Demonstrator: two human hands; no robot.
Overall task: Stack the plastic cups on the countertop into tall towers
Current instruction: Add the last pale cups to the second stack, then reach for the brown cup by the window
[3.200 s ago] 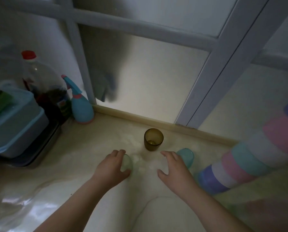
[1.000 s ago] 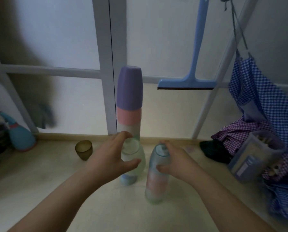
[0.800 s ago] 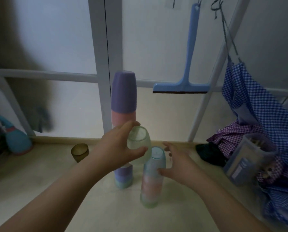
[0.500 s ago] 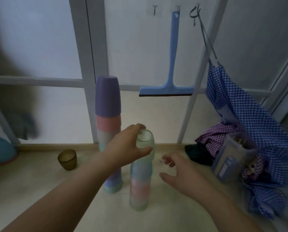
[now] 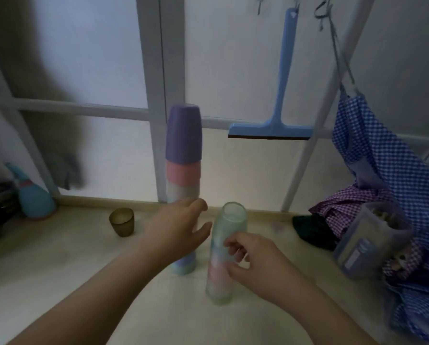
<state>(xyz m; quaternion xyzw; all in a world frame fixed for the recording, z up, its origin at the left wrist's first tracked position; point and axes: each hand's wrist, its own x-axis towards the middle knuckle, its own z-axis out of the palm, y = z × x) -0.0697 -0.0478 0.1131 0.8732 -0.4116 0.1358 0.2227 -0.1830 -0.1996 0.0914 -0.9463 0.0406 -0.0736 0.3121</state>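
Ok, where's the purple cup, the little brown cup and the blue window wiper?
purple cup (image 5: 183,134): head view, on its side wall, atop the tall tower.
little brown cup (image 5: 122,222): head view, on its front wall, standing on the countertop.
blue window wiper (image 5: 270,130): head view, on its wide blade head.

tall tower: purple, pink | squeegee: blue | apron: blue-white check | lone cup: amber

Illumination is dim and cool, entering as backlight through the frosted window panes at top centre. Wide-angle distortion bends the frame bars toward the edges. Both hands and the right-hand clutter appear soft with motion blur.
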